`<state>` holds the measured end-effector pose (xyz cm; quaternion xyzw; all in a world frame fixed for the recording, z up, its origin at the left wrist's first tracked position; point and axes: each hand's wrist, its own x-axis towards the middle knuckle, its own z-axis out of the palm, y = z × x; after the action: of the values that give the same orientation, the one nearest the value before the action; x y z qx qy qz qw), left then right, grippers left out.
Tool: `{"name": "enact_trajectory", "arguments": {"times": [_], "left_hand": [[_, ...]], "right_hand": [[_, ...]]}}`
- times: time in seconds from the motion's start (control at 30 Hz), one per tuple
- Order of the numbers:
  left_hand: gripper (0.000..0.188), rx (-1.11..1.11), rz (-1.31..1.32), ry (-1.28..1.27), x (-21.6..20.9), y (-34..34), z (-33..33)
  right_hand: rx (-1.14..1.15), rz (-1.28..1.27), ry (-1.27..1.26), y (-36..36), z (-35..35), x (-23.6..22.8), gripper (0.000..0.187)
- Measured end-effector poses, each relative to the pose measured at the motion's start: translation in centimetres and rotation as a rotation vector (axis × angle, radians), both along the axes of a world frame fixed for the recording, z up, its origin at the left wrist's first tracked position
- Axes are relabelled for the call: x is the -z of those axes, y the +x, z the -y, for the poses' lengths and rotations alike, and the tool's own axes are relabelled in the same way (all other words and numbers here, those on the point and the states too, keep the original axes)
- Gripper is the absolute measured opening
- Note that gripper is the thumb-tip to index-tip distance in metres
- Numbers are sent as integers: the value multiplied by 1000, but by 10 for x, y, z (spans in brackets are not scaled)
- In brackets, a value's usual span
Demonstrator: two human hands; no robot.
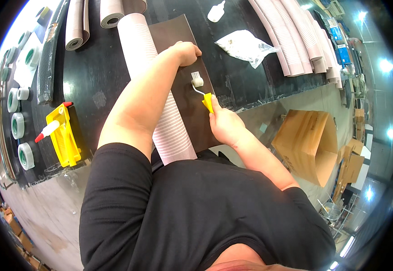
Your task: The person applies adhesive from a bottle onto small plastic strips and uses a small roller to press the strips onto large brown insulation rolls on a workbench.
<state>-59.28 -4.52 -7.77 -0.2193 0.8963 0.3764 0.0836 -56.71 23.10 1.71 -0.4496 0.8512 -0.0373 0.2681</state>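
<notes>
In the head view, the person stands at a black worktable (101, 67) and looks straight down over a black shirt at both bare forearms. The right hand (223, 124) is clenched around the yellow handle of a small roller (201, 88), whose bent wire neck leads up to a short white roller head; the head rests on a dark brown sheet (178, 40) that lies flat on the table and runs away from the person. The left hand (186, 52) is stretched further out, its fingers curled over and pressing down on the same brown sheet, just beyond the roller head; it grasps nothing that can be seen. Just to the left of the sheet, and partly under the left forearm, lies a long pale ribbed hose (169, 131) that reaches from the table's near edge toward the far side. On the left part of the table sits a yellow tray (65, 137) with a white, red-tipped tube (48, 130) lying across it, and farther left several tape rolls (18, 125) stand in a row. Rolled grey mats (77, 25) lie at the far left end. Beyond the sheet are a small white bottle (216, 12) and a clear plastic bag (246, 46) holding small parts, and to the right of them a bundle of further pale ribbed hoses (296, 31). On the floor to the person's right stands an open cardboard box (311, 144).
</notes>
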Motion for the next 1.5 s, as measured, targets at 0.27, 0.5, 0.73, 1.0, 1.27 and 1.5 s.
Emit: {"name": "enact_trajectory", "arguments": {"times": [0.27, 0.5, 0.73, 1.0, 1.27, 1.5], "left_hand": [[37, -25, 44, -35, 7, -4, 0], [38, 77, 4, -93, -16, 4, -8], [39, 115, -1, -51, -21, 9, -2], [40, 163, 23, -33, -29, 13, -4], [34, 60, -159, -39, -42, 19, -11], [66, -697, -717, -611, -78, 126, -42]], "right_hand": [[-4, 2, 82, 8, -14, -7, 59], [35, 3, 37, -3, 16, 6, 59], [86, 30, 58, -8, 35, 2, 60], [46, 43, 175, 8, -17, -14, 60], [328, 509, -346, -22, -63, -19, 71], [358, 101, -448, -26, -43, 43, 65]]}}
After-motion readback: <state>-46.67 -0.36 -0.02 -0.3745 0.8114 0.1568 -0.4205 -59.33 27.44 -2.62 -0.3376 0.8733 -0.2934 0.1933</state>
